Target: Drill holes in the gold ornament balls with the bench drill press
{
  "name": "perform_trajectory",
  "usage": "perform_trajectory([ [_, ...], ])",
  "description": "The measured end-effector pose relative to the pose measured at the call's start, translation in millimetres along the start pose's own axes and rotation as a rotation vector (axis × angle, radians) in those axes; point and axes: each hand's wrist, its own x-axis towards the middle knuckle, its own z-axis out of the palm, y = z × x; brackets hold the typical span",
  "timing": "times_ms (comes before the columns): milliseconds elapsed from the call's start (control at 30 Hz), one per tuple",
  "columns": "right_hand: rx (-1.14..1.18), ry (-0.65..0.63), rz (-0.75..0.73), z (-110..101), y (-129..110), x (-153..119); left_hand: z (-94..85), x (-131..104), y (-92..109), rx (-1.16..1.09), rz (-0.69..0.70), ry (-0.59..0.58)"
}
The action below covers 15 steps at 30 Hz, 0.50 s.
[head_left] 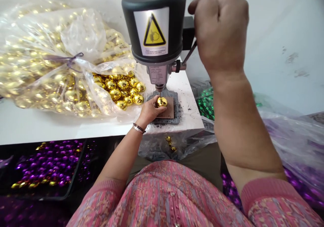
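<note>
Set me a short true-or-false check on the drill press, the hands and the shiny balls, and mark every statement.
1. The left hand holds a gold faceted ball under the drill press. True.
2. The right hand hangs open. False: the right hand is closed on the lever.
3. The warning label has a yellow triangle. True.
4. The green balls are left of the drill press. False: the green balls are to its right.
5. A purplish tie gathers the clear plastic bag. True.

We're in a small workshop here: a bench drill press on the desk, dark shavings scattered round its base, bulk-bagged gold baubles alongside.
</note>
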Motion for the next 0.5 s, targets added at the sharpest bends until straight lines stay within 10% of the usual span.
perform_trajectory([
  [500, -0.31, 0.234, -0.352, 11.4, 22.8, -115.2, 6.4, -0.3, -8.7, 0.073, 0.075, 0.029],
])
